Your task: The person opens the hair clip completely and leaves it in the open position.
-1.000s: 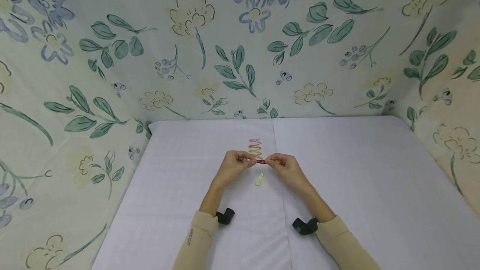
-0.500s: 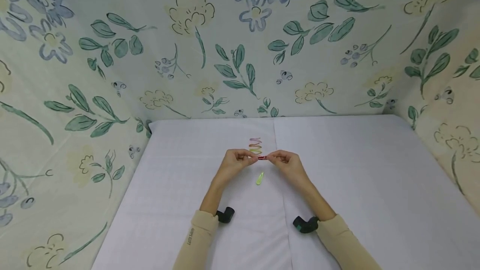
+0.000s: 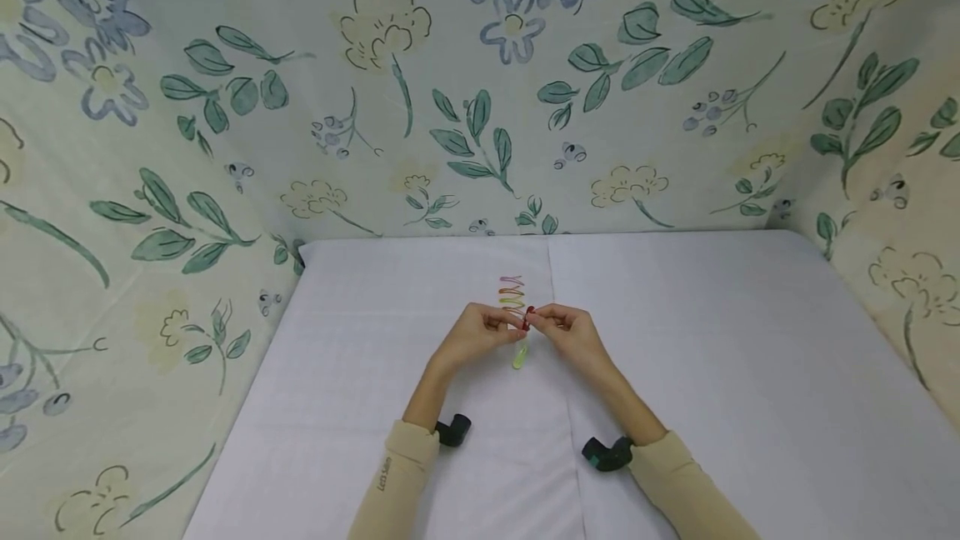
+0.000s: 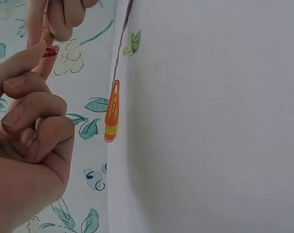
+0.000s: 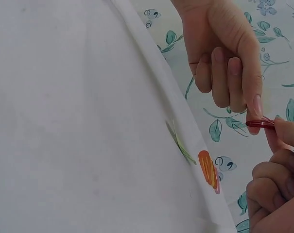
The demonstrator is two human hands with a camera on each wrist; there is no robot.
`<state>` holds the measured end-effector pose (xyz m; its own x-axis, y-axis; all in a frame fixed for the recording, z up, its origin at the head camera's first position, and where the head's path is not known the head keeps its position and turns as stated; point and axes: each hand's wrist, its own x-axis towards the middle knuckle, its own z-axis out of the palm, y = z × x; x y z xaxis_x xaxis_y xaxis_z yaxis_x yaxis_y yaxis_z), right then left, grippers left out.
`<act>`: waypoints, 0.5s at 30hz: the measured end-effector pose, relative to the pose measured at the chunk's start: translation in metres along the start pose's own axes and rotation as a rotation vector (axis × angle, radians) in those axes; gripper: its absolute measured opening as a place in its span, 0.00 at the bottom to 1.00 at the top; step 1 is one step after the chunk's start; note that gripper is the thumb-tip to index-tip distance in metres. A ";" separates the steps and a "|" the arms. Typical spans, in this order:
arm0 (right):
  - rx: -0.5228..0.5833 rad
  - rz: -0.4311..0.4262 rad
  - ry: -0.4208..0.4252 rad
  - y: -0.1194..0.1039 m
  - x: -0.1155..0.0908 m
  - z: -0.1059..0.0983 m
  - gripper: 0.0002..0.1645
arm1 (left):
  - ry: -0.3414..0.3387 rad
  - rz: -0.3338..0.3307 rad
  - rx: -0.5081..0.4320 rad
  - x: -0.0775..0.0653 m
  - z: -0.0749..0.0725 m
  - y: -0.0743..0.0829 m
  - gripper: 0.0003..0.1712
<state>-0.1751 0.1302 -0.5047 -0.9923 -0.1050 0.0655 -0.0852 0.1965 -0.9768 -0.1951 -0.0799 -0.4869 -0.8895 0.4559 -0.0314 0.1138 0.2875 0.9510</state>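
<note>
A red snap hair clip [image 3: 527, 319] is held between both hands above the white cloth. One end is pinched between the thumb and index finger of my left hand [image 3: 480, 332]. My right hand [image 3: 573, 336] pinches the other end, its remaining fingers curled in, as the right wrist view shows. That view has the red clip [image 5: 256, 124] lying between the two sets of fingertips, partly covered by them. Below the hands a yellow-green hair clip [image 3: 520, 357] lies on the cloth. Behind them several opened hair clips [image 3: 512, 290] form a column, its near end partly hidden.
White cloth [image 3: 712, 357] covers the table, with a crease running lengthwise near the middle. Floral fabric [image 3: 480, 107] hangs behind it and at both sides. A black wrist camera [image 3: 453, 430] sits on the left wrist, another black camera [image 3: 607, 454] on the right.
The red hair clip has turned from lying sideways to standing more away from me. My left hand has shifted slightly right, bringing the fingertips closer together. The clips on the cloth stay put.
</note>
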 end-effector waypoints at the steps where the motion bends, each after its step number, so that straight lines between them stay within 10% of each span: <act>1: 0.001 -0.007 -0.001 0.000 0.000 0.001 0.13 | 0.009 -0.003 -0.004 0.000 0.000 0.000 0.07; 15: -0.006 0.023 -0.011 -0.031 -0.011 0.001 0.12 | 0.030 -0.034 -0.027 0.002 -0.001 -0.001 0.09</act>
<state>-0.1614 0.1240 -0.4752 -0.9929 -0.1115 0.0410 -0.0633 0.2048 -0.9767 -0.1979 -0.0801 -0.4880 -0.9055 0.4208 -0.0554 0.0714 0.2797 0.9574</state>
